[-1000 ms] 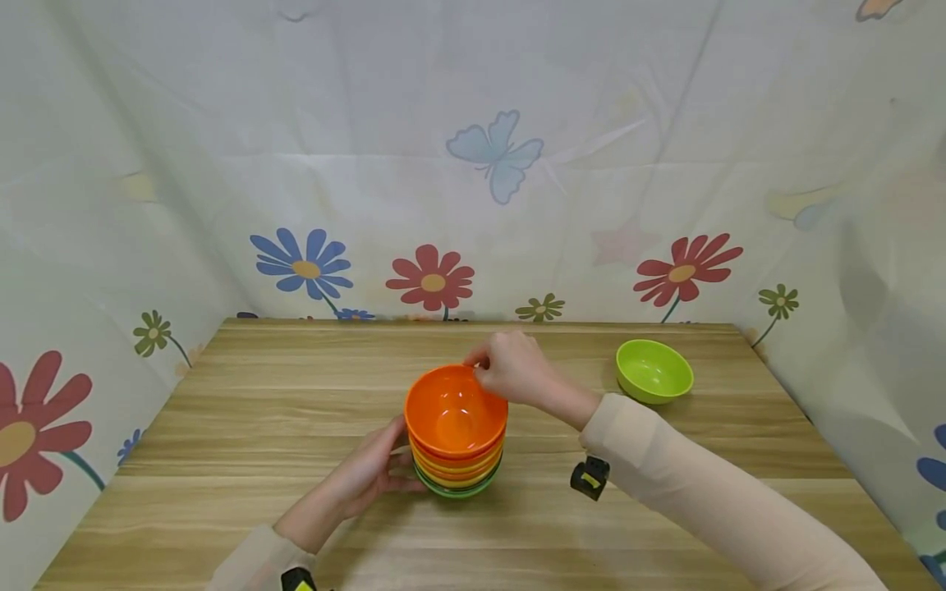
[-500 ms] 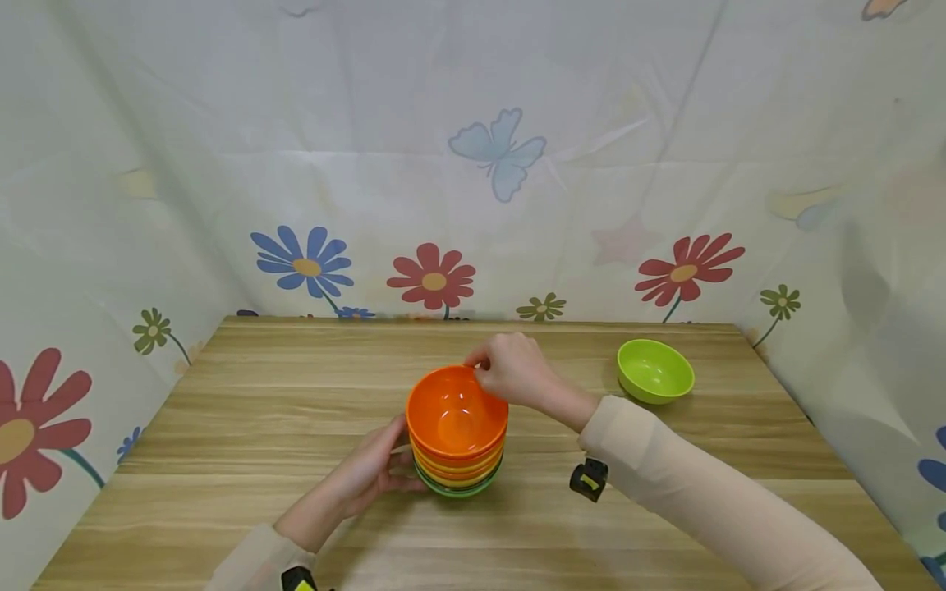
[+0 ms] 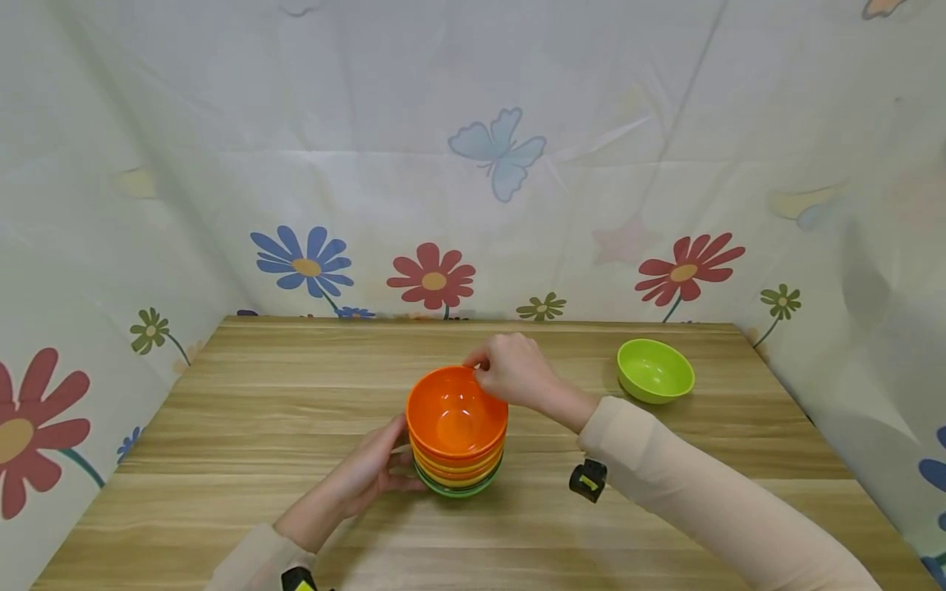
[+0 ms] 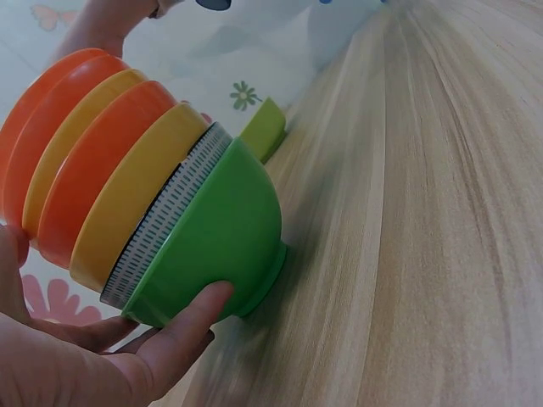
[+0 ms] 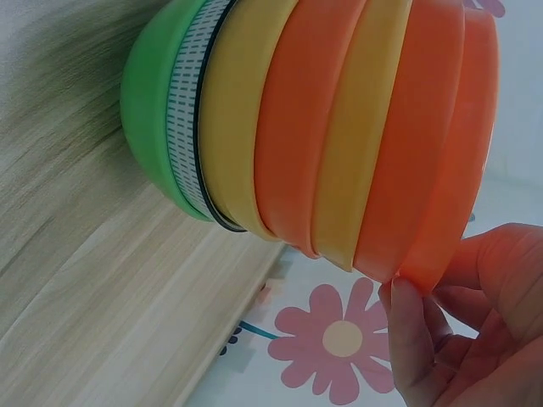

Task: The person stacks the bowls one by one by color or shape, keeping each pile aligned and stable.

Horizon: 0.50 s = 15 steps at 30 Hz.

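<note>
A stack of nested bowls stands upright on the table. In the left wrist view its lowest bowl is a green bowl, with a white patterned bowl inside it, then yellow and orange bowls alternating upward. The top orange bowl shows its hollow inside. My left hand holds the stack's left side, one fingertip on the green bowl and the thumb side higher up. At the far right rim, my right hand pinches the top orange bowl between thumb and fingers.
A separate lime-green bowl sits at the back right of the wooden table. Behind the table and along both sides hangs a white curtain printed with flowers and a butterfly.
</note>
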{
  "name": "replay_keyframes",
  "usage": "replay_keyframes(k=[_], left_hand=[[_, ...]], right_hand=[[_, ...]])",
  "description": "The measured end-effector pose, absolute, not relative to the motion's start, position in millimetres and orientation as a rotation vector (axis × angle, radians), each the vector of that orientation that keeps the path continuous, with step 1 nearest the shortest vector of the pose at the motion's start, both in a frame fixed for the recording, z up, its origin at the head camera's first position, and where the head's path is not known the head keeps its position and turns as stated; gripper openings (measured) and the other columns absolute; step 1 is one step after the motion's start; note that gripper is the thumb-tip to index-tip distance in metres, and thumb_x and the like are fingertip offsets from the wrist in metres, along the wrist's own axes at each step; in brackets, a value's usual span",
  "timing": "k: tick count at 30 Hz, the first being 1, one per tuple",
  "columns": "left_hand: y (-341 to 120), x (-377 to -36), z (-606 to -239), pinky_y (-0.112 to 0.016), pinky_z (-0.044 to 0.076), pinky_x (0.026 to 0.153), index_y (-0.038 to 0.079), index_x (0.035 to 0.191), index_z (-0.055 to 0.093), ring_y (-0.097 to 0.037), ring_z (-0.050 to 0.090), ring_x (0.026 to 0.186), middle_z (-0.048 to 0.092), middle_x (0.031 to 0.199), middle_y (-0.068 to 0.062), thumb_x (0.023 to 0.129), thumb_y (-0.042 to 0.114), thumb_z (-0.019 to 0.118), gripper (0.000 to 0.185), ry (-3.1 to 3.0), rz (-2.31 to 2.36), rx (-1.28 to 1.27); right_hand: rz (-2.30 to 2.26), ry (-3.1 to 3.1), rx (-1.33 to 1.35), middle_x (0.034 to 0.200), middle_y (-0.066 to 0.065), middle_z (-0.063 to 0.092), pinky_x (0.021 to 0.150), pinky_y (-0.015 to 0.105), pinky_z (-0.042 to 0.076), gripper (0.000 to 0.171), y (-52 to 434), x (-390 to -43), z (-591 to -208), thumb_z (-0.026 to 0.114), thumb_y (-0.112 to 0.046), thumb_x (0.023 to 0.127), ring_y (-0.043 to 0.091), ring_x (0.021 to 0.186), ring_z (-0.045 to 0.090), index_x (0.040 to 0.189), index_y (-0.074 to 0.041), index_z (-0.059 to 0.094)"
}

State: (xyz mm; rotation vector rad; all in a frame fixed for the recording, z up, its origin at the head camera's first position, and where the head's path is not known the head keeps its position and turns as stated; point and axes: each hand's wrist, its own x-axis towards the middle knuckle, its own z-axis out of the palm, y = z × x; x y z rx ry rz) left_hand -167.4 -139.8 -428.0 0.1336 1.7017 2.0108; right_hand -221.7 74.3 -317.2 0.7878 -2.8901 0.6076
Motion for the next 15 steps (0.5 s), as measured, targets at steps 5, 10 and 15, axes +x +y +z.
replay_keyframes(k=[5, 10, 15], left_hand=[[-139.8, -167.0, -427.4, -0.048, 0.052, 0.081, 0.0, 0.137, 0.036, -0.025, 0.057, 0.107, 0.038, 0.138, -0.021, 0.094, 0.056, 0.035, 0.071, 1.706, 2.004, 0.14], [-139.6, -166.6, -426.5, -0.048, 0.052, 0.081, 0.001, 0.137, 0.036, -0.026, 0.057, 0.108, 0.039, 0.138, -0.021, 0.094, 0.056, 0.035, 0.07, 1.708, 2.003, 0.135], [-139.3, -166.9, -426.6, -0.048, 0.052, 0.081, 0.001, 0.137, 0.036, -0.026, 0.056, 0.108, 0.039, 0.137, -0.02, 0.094, 0.056, 0.035, 0.07, 1.712, 2.001, 0.134]], right_hand=[[0.608, -2.91, 0.767, 0.081, 0.001, 0.07, 0.045, 0.018, 0.04, 0.022, 74.0, -221.9, -317.2, 0.06, -0.004, 0.08, 0.011, 0.057, 0.05, 0.093, -0.013, 0.075], [0.613, -2.911, 0.766, 0.08, 0.001, 0.07, 0.044, 0.018, 0.038, 0.022, 74.0, -222.4, -317.3, 0.06, -0.004, 0.08, 0.011, 0.055, 0.049, 0.093, -0.013, 0.075], [0.611, -2.908, 0.77, 0.079, 0.001, 0.07, 0.045, 0.018, 0.038, 0.022, 74.4, -222.2, -317.0, 0.06, -0.004, 0.08, 0.011, 0.056, 0.049, 0.094, -0.013, 0.075]])
